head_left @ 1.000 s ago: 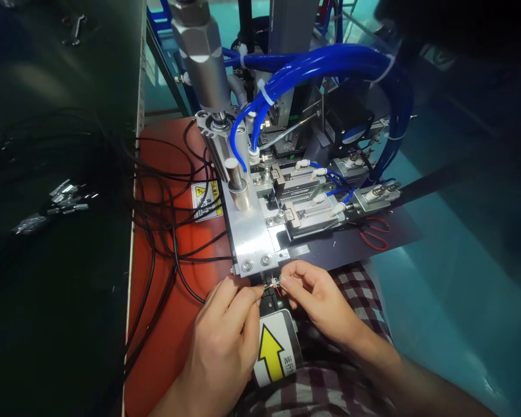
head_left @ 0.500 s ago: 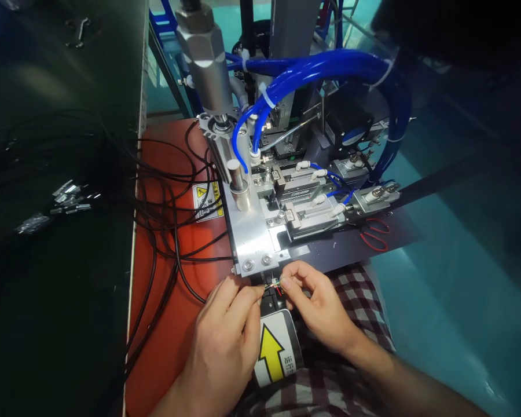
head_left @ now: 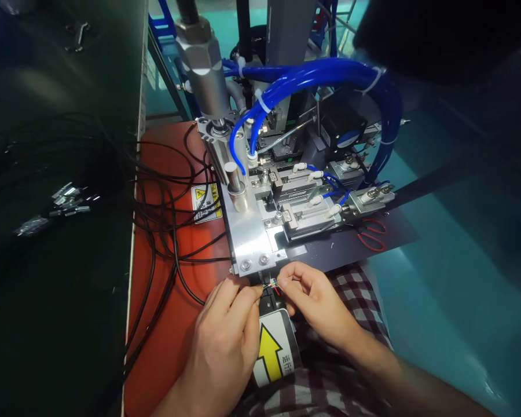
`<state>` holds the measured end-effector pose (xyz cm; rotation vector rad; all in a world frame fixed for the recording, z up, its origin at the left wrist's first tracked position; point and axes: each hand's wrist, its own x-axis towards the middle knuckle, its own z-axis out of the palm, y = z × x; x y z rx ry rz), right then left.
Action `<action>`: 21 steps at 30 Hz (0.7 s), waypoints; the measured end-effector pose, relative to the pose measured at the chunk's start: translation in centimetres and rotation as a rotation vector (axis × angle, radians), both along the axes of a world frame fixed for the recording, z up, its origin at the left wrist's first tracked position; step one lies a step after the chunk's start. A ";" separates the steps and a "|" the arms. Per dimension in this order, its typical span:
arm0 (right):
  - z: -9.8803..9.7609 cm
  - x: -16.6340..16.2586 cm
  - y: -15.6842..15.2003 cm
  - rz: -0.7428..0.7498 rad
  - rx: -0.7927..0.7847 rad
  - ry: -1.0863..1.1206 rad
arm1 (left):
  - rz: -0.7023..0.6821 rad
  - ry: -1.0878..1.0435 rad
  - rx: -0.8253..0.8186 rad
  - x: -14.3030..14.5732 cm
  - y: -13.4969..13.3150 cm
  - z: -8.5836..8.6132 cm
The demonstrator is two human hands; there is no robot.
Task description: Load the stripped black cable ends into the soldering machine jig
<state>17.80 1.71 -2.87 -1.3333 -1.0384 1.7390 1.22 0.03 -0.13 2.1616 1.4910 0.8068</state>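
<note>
My left hand is closed, its thumb and forefinger pinching the end of a thin black cable that runs in behind the hand from the left. Opposite it, my right hand pinches fine coloured wires, a red one among them. The fingertips of both hands nearly meet at the front of the machine, over a small black fixture just below the metal plate. What exactly lies between the fingertips is small and partly hidden.
Blue air hoses arch over the pneumatic cylinders. Black cables loop across the red mat. Red-handled scissors lie to the right. Small metal parts and a wrench rest on the dark table. A yellow-arrow label faces up in front.
The view has shifted slightly. Both hands keep nearly the same pose at the fixture, with only a tiny movement of the wires between the fingertips.
</note>
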 end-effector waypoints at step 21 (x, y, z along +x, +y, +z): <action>0.9 -0.3 0.4 -0.065 0.118 -0.208 | 0.006 0.014 -0.022 -0.2 -0.3 -0.3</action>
